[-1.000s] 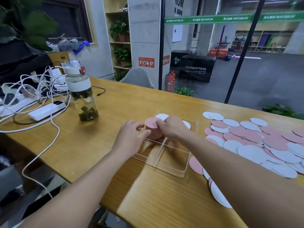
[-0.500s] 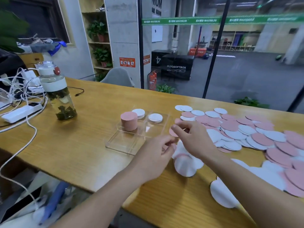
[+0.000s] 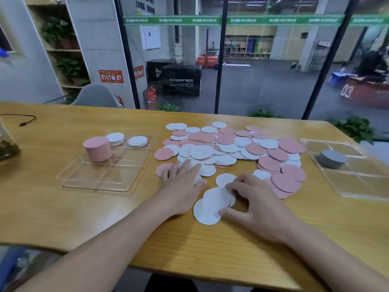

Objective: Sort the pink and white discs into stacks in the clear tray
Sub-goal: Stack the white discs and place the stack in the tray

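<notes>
A heap of loose pink and white discs point(image 3: 229, 146) covers the middle of the wooden table. The clear tray point(image 3: 99, 182) lies to its left with a tall pink stack point(image 3: 97, 149) and two low white stacks point(image 3: 115, 138) point(image 3: 138, 141) in its far compartments. My left hand point(image 3: 182, 184) lies flat with straight fingers on discs at the heap's near left edge. My right hand point(image 3: 252, 199) rests spread over a few overlapping white discs point(image 3: 212, 204) near the front, fingertips and thumb touching them.
A second clear tray point(image 3: 357, 186) with a grey disc stack point(image 3: 331, 158) lies at the right. A bottle's edge point(image 3: 6, 144) and a black cable point(image 3: 25, 121) are at the far left. A glass wall stands behind the table.
Both hands left the pink stack in the tray and moved right to the loose discs. The view swung right, bringing the second tray into sight.
</notes>
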`<state>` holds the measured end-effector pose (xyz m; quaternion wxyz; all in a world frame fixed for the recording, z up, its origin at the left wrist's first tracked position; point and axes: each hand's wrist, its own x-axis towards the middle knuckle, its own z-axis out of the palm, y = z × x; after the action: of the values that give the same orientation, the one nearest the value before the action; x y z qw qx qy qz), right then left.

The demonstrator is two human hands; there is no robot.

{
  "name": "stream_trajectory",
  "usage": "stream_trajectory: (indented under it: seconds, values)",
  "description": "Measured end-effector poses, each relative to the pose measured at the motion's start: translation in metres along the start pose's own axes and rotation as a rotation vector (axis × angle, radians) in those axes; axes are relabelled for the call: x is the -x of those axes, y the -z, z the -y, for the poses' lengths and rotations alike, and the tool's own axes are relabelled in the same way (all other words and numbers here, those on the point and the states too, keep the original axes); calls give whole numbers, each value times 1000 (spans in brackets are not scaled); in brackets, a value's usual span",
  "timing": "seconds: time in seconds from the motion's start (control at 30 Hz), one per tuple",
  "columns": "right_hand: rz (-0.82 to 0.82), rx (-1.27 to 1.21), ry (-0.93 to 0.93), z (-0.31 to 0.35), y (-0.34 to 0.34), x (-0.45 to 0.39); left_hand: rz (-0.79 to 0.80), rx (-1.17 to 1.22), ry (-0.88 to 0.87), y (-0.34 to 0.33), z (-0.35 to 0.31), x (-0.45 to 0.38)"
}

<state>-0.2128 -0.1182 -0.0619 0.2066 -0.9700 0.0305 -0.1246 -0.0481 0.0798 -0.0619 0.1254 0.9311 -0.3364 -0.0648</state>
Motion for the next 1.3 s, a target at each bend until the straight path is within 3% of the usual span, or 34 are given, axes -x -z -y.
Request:
stream_trajectory:
  seconds: [0.17,0.33,0.5,0.8,0.9,1.07,1.3]
  values:
    - [2,-9,29,-11,3,-10,-190,72,-78,6,-7,-26]
    - [29,32,-39,-33,22,-44,-161,209,-129,19,-7,-74]
    - [115,-33,-51,-44,21,-65,-239,347,-183,6,-14,-84]
    - [-125,-408,-126,-48,9,-79,-105,507,-366,15,-19,-62]
    - [-152,-440,-121,-49,12,-79,-76,608,-396,18,-20,-62]
    - [-178,-471,-138,-48,17,-74,-41,569,-390,11,-21,-53]
    - [60,-204,-122,-68,53,-39,-168,545,-306,8,-16,-56]
